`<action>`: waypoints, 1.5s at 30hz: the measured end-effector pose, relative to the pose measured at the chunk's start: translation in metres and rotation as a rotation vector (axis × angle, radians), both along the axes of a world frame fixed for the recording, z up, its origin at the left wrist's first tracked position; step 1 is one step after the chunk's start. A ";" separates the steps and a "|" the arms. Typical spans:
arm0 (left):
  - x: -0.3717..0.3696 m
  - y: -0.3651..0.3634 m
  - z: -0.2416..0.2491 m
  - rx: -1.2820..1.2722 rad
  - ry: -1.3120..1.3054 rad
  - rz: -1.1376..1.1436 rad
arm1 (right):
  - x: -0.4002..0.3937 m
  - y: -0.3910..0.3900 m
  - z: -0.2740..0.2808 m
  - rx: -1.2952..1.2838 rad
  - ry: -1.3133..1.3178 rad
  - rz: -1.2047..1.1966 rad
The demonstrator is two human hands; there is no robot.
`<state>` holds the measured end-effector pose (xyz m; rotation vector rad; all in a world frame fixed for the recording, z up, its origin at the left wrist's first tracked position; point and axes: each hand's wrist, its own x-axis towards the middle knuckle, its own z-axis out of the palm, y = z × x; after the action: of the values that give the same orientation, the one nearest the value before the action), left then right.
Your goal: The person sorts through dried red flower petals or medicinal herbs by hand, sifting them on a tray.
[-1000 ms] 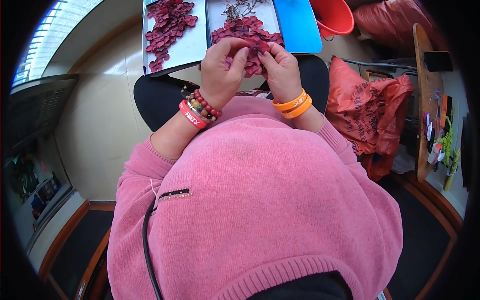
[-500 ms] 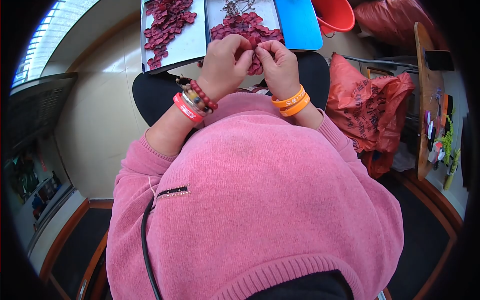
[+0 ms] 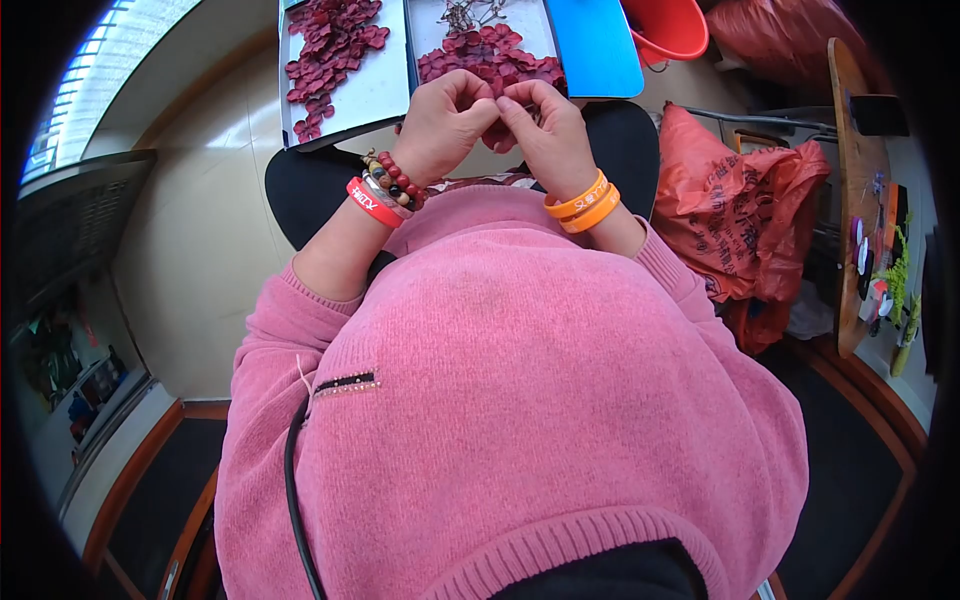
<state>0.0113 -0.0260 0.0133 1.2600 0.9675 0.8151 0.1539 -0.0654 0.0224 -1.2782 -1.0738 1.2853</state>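
My left hand (image 3: 440, 125) and my right hand (image 3: 552, 135) meet fingertip to fingertip at the near edge of a white tray. Both are closed in a pinch, and dark red petals show between and just below them. What lies right at the fingertips is too small to make out. Behind my hands, a pile of dark red petals (image 3: 490, 52) lies in the tray, with thin brown stems (image 3: 470, 14) beyond it. More red petals (image 3: 325, 60) are spread over the white surface (image 3: 385, 85) at the left.
A blue panel (image 3: 598, 50) adjoins the tray on the right, with a red bucket (image 3: 668, 30) beyond it. Red plastic bags (image 3: 725, 200) stand at my right beside a wooden board (image 3: 850, 200). A black cable (image 3: 290, 480) hangs down my left side.
My left hand has turned slightly, and its fingers sit a little differently against my right hand's. The petal that stood up between the fingertips no longer shows there.
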 end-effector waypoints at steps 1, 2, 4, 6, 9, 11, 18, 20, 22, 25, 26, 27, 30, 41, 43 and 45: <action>-0.002 0.001 -0.003 0.025 0.009 0.002 | 0.002 0.000 0.003 -0.009 -0.048 0.025; -0.005 0.003 -0.006 0.049 0.017 0.003 | 0.004 0.000 0.005 -0.018 -0.097 0.048; -0.005 0.003 0.000 0.070 0.040 -0.002 | 0.008 0.001 0.003 0.000 -0.139 0.087; -0.005 0.000 0.012 0.064 0.071 -0.014 | 0.009 0.001 0.002 0.012 -0.136 0.106; -0.004 -0.003 0.020 0.256 0.214 -0.008 | 0.007 -0.001 0.001 0.038 -0.087 0.105; -0.001 -0.005 0.018 0.412 0.254 0.030 | 0.006 -0.001 -0.001 0.082 -0.083 0.108; 0.009 -0.012 0.016 0.575 0.308 0.133 | 0.002 -0.003 -0.001 0.050 0.011 0.029; 0.010 -0.013 0.011 0.589 0.340 0.122 | 0.003 -0.003 -0.006 0.035 0.024 0.045; 0.010 -0.010 0.008 0.727 0.426 0.104 | 0.003 -0.002 -0.011 -0.026 0.183 0.074; 0.006 -0.007 0.007 1.039 0.585 0.062 | 0.004 -0.002 0.002 -0.137 0.345 0.108; 0.005 -0.007 0.009 1.094 0.601 0.043 | 0.004 -0.002 0.007 -0.176 0.387 0.117; 0.005 -0.007 0.012 1.149 0.617 0.023 | 0.004 -0.002 0.005 -0.182 0.389 0.112; 0.003 -0.007 0.016 1.153 0.673 -0.051 | 0.006 0.001 -0.006 -0.198 0.412 0.104; -0.004 -0.021 0.015 0.763 0.377 0.051 | 0.007 -0.002 -0.007 -0.182 0.482 0.144; -0.004 -0.023 0.016 0.614 0.296 0.067 | 0.012 0.000 -0.006 -0.208 0.548 0.183; -0.005 -0.025 0.016 0.549 0.266 0.061 | 0.013 0.000 -0.005 -0.221 0.590 0.203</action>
<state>0.0058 -0.0506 0.0296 1.8542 1.0320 1.0188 0.1665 -0.0652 0.0179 -0.8628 -0.6591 1.8282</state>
